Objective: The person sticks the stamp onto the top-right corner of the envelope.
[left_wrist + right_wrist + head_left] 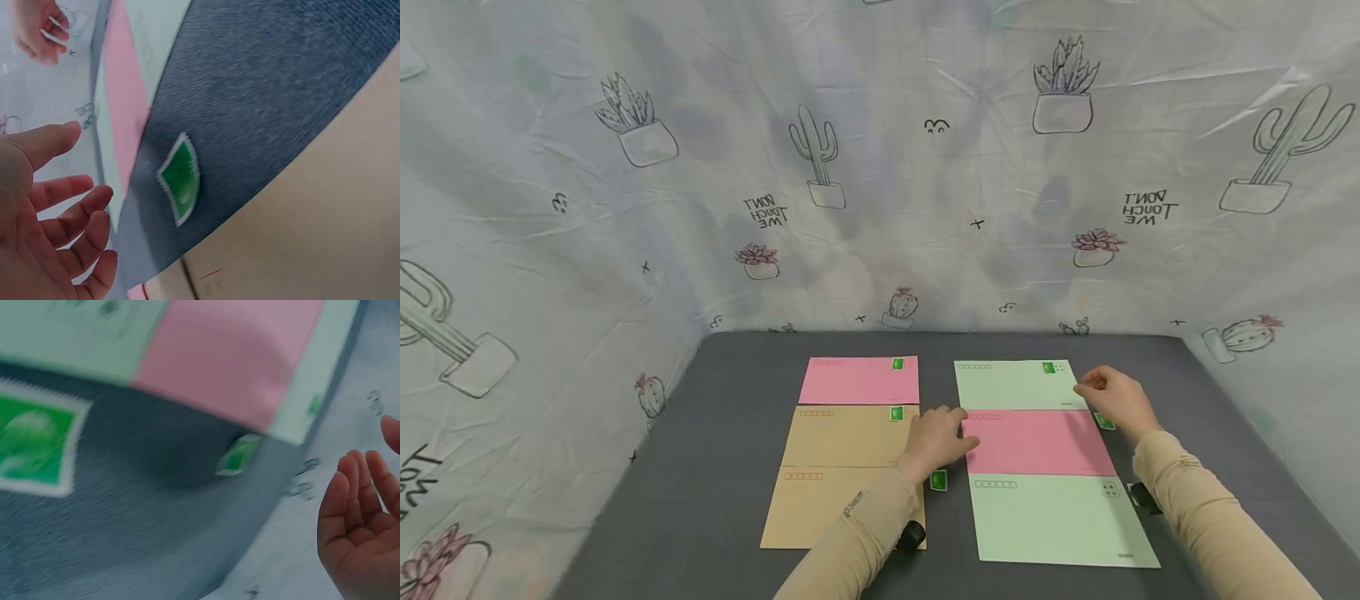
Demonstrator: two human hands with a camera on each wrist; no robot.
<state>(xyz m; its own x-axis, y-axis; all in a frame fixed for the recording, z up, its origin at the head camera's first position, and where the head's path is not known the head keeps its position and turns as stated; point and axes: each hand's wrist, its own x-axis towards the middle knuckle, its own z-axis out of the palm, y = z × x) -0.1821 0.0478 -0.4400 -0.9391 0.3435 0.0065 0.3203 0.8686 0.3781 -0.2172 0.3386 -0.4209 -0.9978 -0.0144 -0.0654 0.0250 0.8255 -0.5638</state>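
Note:
My left hand (934, 442) is above the gap between two columns of envelopes, its fingers loosely bent and holding nothing. Close by lies a loose green stamp (938, 481), which curls up a little in the left wrist view. The middle pink envelope (1037, 446) of the right column shows no stamp. Over the right edge of the far pale green envelope (1000, 387), which bears a green stamp (1048, 367), hovers my right hand (1116, 402). Its fingers are relaxed, with nothing in them in the right wrist view (362, 531). A loose stamp (1104, 422) lies beside that hand.
The left column has a stamped pink envelope (850, 383), a stamped tan envelope (835, 437) and a nearer tan envelope (812, 508) partly under my sleeve. A near pale green envelope (1052, 525) ends the right column. Another loose stamp (37, 440) lies beside it. Printed cloth surrounds the dark table (700, 467).

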